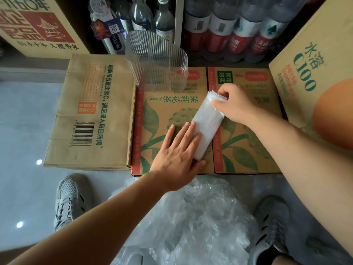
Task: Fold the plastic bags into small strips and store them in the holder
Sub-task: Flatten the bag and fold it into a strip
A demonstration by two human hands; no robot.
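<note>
A white plastic bag folded into a narrow strip (207, 121) lies slanted on a printed cardboard box (164, 113). My left hand (179, 150) lies flat with straight fingers pressing the strip's near end and left edge. My right hand (232, 103) pinches the strip's far end between thumb and curled fingers. A clear ribbed plastic holder (158, 62) stands on the box behind the strip and looks empty. A heap of loose crumpled clear plastic bags (191, 222) lies on the floor between my feet.
A plain brown carton (89, 115) sits to the left, a second printed box (246, 131) to the right, and a tall C100 carton (315, 73) at far right. Bottles (229, 31) fill the shelves behind. My shoes (70, 199) stand on the grey floor.
</note>
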